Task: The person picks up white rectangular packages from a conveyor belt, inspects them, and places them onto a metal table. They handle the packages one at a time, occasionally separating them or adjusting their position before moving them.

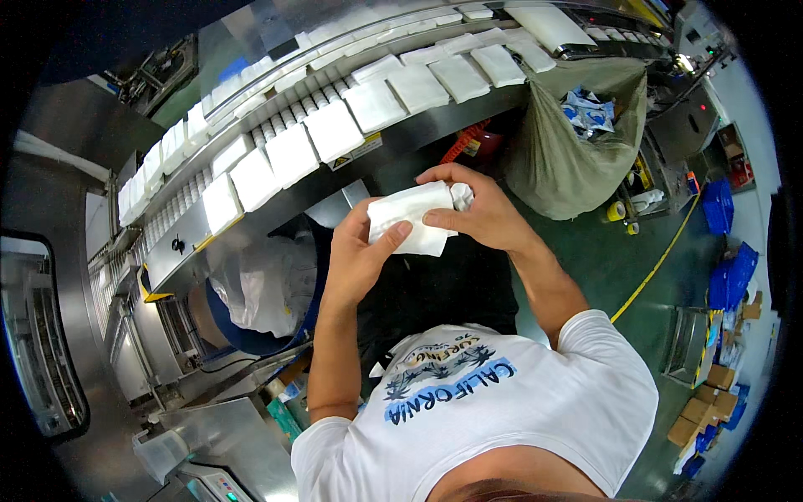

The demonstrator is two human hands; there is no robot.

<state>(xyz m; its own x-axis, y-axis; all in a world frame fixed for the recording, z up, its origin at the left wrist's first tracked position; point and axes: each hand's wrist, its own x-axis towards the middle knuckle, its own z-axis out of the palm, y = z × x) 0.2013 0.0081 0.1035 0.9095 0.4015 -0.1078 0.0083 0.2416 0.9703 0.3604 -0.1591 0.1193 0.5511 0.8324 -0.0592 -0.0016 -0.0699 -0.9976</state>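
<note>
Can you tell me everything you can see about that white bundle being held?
The white bundle looks soft and thin-layered, like tissue or cloth; which, I can't tell. It is folded over on itself, with a crumpled end at its right and a loose flap hanging below. It is held in front of the shirt, gripped by the left hand and right hand.

This looks like a factory, with a roller conveyor (288, 116) bearing white pads (460, 78), a yellow line (659, 263) across the green floor (598, 266), and cardboard boxes (698, 412).
</note>
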